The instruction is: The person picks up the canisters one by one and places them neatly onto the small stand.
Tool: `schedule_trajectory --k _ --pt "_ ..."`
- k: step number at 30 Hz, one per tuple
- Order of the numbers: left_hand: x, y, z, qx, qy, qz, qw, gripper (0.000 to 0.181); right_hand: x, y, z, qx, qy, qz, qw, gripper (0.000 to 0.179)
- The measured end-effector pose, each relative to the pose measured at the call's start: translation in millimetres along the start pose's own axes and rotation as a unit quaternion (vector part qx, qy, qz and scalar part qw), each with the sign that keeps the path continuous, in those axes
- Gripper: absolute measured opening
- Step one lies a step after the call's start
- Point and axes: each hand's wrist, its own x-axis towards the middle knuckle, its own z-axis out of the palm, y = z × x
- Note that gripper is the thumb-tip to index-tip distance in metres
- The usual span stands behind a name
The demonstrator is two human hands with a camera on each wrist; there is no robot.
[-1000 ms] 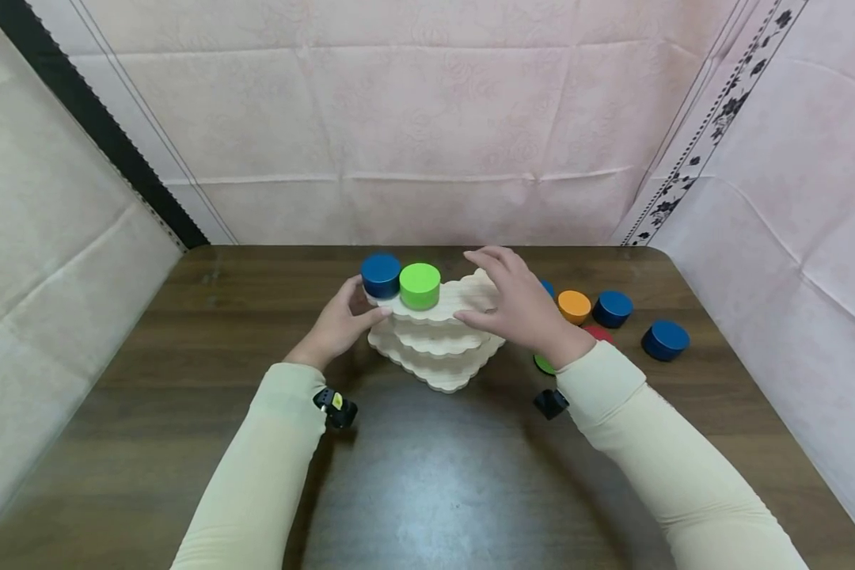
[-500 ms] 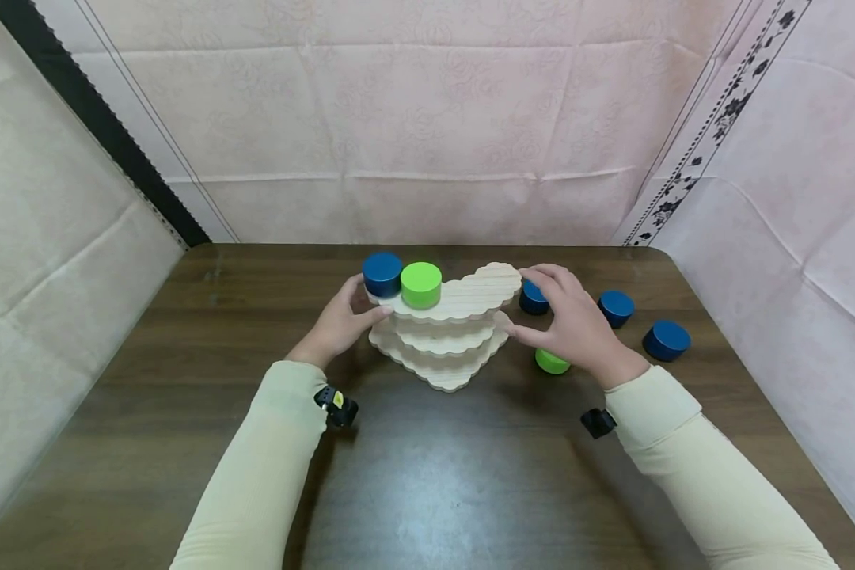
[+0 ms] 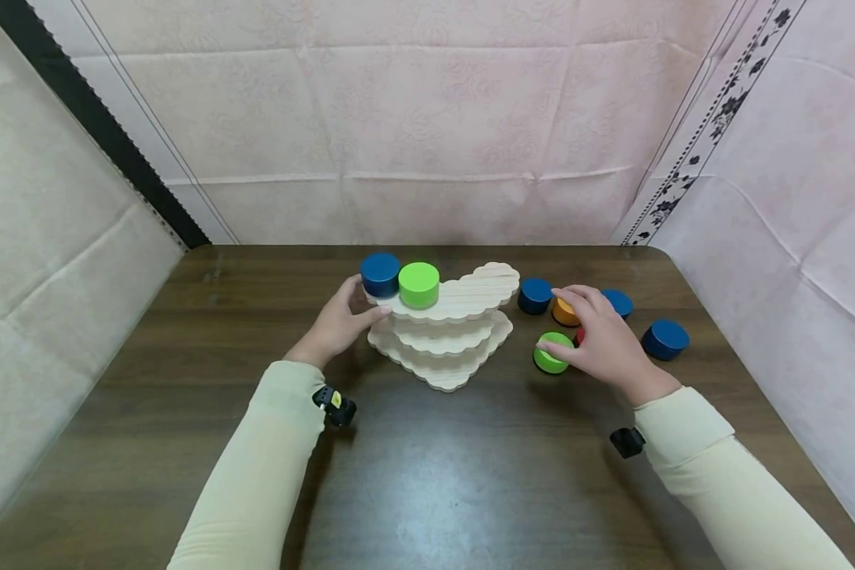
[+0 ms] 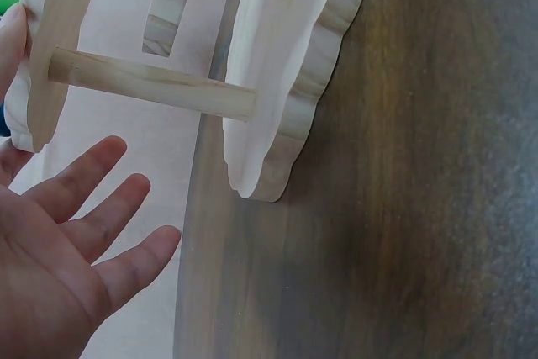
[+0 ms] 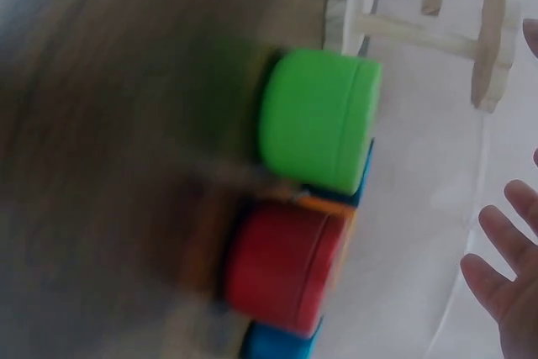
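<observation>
A pale wooden three-tier stand (image 3: 463,301) with scalloped edges stands on the table; in the left wrist view, wooden posts (image 4: 151,86) join its boards. On its top board, at the left end, sit a blue round jar (image 3: 381,275) and a lime green jar (image 3: 419,286). My left hand (image 3: 337,321) grips the left end of the top board between thumb and fingers, its other fingers spread below. My right hand (image 3: 602,336), fingers apart, hovers above a green jar (image 5: 319,119) and a red jar (image 5: 286,266) on the table. It holds nothing.
Near the right hand stand a blue jar (image 3: 535,295), an orange jar (image 3: 565,312) and a partly covered blue one (image 3: 618,302). Another blue jar (image 3: 666,340) is farther right. Pale cloth (image 3: 427,127) hangs behind and beside the dark wooden table (image 3: 427,475).
My right hand has moved right and down, from above the stand's right end to above the jars on the table. The left hand has kept its grip on the stand.
</observation>
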Motion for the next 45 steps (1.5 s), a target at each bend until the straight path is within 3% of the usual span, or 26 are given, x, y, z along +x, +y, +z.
schedule_trajectory --k 22,45 --pt "-0.4 -0.4 -0.4 0.004 0.002 -0.004 1.0 0.079 -21.6 49.8 4.5 -0.004 -0.049 0.081 0.9955 0.087" --pt "0.1 -0.2 0.3 -0.005 -0.002 0.0 1.0 0.08 -21.2 83.1 9.9 0.063 -0.093 0.142 0.9835 0.089"
